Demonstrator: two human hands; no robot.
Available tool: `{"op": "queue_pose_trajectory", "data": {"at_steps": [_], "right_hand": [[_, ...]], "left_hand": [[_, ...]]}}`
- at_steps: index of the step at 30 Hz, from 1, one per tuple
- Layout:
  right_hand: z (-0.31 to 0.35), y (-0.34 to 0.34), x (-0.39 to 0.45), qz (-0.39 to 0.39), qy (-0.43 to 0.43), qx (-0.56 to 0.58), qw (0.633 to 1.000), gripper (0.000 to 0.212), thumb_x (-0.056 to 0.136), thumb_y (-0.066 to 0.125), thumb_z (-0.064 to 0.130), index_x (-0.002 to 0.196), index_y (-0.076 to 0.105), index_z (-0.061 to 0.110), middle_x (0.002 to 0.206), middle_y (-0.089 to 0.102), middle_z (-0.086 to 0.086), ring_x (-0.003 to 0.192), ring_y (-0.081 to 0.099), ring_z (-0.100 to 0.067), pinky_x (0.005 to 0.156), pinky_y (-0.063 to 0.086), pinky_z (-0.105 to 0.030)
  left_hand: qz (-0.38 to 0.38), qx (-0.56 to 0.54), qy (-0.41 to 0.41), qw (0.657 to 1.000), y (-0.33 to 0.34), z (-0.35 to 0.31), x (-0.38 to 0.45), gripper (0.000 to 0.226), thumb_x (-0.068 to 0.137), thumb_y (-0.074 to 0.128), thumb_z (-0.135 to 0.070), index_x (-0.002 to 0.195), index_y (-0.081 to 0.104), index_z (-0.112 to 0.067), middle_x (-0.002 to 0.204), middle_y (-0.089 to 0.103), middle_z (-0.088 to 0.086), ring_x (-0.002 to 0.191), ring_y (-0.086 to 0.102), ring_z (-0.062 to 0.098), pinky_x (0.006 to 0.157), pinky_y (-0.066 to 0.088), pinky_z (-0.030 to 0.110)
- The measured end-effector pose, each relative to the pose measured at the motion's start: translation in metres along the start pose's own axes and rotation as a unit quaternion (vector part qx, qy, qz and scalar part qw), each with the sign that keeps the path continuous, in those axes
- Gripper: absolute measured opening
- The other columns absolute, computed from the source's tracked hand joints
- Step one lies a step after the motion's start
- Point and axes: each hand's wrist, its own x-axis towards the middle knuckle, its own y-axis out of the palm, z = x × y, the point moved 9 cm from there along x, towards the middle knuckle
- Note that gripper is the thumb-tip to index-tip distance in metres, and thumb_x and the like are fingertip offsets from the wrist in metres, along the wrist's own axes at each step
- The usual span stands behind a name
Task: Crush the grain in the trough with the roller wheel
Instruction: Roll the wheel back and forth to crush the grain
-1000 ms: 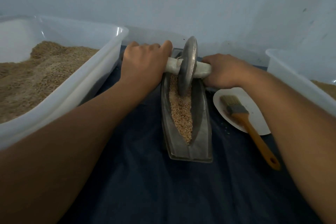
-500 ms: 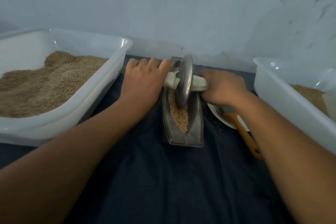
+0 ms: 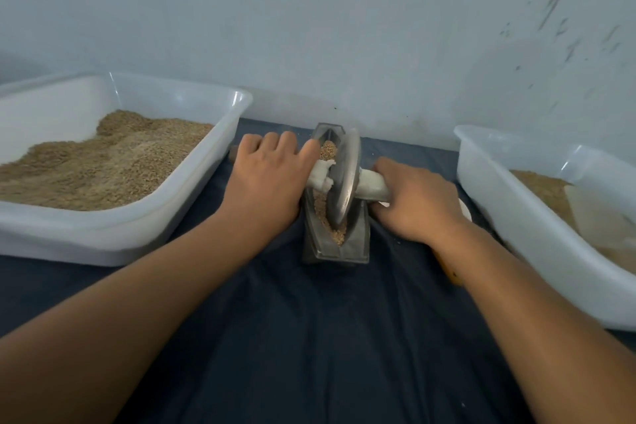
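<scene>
The trough (image 3: 335,244) runs 12 to 6 on the table (image 3: 309,337); the roller wheel (image 3: 344,182) stands in its grain (image 3: 321,206). Left hand (image 3: 268,182) at 9 and right hand (image 3: 416,203) at 3 each clamp the axle; travel likely follows the trough's length.

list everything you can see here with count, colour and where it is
trough: 1, grey metal, centre of cloth
roller wheel: 1, grey disc on a white axle, standing in the trough
grain: tan, in the trough
tubs: 2, white, grain-filled, one far left, one far right
cloth: 1, dark blue, underneath all
plate: 1, white, mostly hidden behind right hand
brush handle: 1, orange, by right forearm
left hand: grips left axle end
right hand: grips right axle end
</scene>
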Motion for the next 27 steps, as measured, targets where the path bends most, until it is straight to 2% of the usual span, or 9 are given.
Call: {"op": "queue_pose_trajectory", "data": {"at_steps": [3,7,10,14,18,23,27], "right_hand": [[0.001,-0.002,-0.005,-0.013,-0.001,-0.011,1.000,0.027,0.081,0.059,0.048,0.098,0.043,0.035,0.074,0.047,0.014,0.068,0.049,-0.024,0.052,0.032,-0.031],[-0.002,0.003,0.004,-0.001,0.012,-0.021,1.000,0.026,0.082,0.057,0.049,0.100,0.046,0.035,0.073,0.050,0.013,0.070,0.053,-0.024,0.050,0.024,-0.028],[-0.006,0.009,0.016,0.018,0.020,-0.018,0.999,0.025,0.080,0.056,0.050,0.100,0.048,0.038,0.077,0.057,0.012,0.072,0.056,-0.023,0.051,0.024,-0.028],[-0.010,0.016,0.036,0.039,0.025,-0.020,0.999,0.024,0.077,0.058,0.049,0.096,0.049,0.037,0.076,0.056,0.013,0.067,0.051,-0.019,0.051,0.023,-0.027],[-0.015,0.021,0.052,0.049,0.029,-0.017,0.998,0.024,0.076,0.063,0.046,0.092,0.047,0.036,0.076,0.055,0.012,0.061,0.042,-0.010,0.052,0.022,-0.027],[-0.020,0.032,0.070,0.085,0.023,0.020,0.996,0.030,0.078,0.066,0.048,0.100,0.047,0.041,0.082,0.056,0.012,0.075,0.054,-0.018,0.054,0.028,-0.029],[-0.023,0.038,0.084,0.108,0.009,0.025,0.994,0.034,0.079,0.069,0.041,0.105,0.047,0.042,0.085,0.054,0.012,0.076,0.051,-0.016,0.054,0.031,-0.028]], "left_hand": [[0.000,0.001,-0.001,1.000,-0.001,0.000,-0.004,0.039,0.073,0.063,-0.013,0.104,0.043,-0.023,0.090,0.047,0.000,0.078,0.043,0.022,0.075,0.033,0.037],[-0.005,0.004,-0.002,1.000,0.002,0.001,-0.002,0.039,0.072,0.065,-0.017,0.102,0.041,-0.023,0.088,0.046,0.000,0.075,0.036,0.019,0.075,0.034,0.037],[0.008,-0.009,0.001,1.000,0.009,0.003,0.006,0.038,0.075,0.068,-0.020,0.102,0.040,-0.024,0.087,0.046,-0.001,0.075,0.036,0.018,0.074,0.034,0.037],[0.028,-0.028,-0.006,0.999,0.023,0.008,0.018,0.035,0.081,0.068,-0.023,0.105,0.042,-0.025,0.089,0.053,-0.001,0.076,0.049,0.021,0.076,0.039,0.039],[0.029,-0.040,-0.019,0.999,0.034,0.013,0.028,0.042,0.082,0.070,-0.023,0.115,0.044,-0.023,0.094,0.062,0.000,0.079,0.059,0.025,0.078,0.044,0.043],[0.020,-0.034,-0.021,0.999,0.046,0.016,0.045,0.045,0.085,0.067,-0.024,0.124,0.044,-0.023,0.093,0.067,0.001,0.078,0.064,0.027,0.075,0.044,0.040],[0.014,-0.020,-0.027,0.999,0.053,0.019,0.056,0.042,0.088,0.066,-0.025,0.124,0.044,-0.022,0.092,0.067,0.002,0.074,0.063,0.028,0.073,0.042,0.040]]}}
